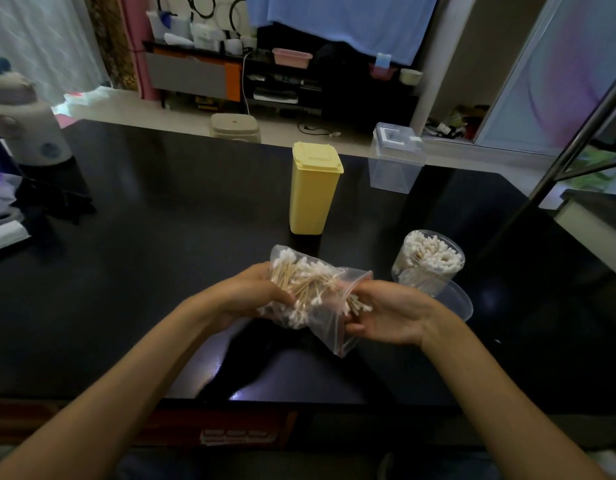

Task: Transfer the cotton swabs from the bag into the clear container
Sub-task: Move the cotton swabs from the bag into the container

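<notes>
A clear zip bag (pixel 329 323) full of wooden-stick cotton swabs (pixel 301 284) hangs above the black table (pixel 143 271) in front of me. My left hand (pixel 254 292) grips the bag's closed end from the left. My right hand (pixel 389 313) holds the bag's open mouth, with its fingers on a bunch of swabs that stick out there. Just right of the bag stands a round clear container (pixel 429 259) packed with upright swabs. A clear round lid (pixel 453 301) lies by it, partly hidden behind my right hand.
A tall yellow lidded box (pixel 313 188) stands behind the bag. A clear rectangular tub (pixel 396 157) with a white clip lid sits at the table's far edge. Dark cloth and clutter (pixel 40 199) fill the left side. A metal pole (pixel 576 133) slants up at the right.
</notes>
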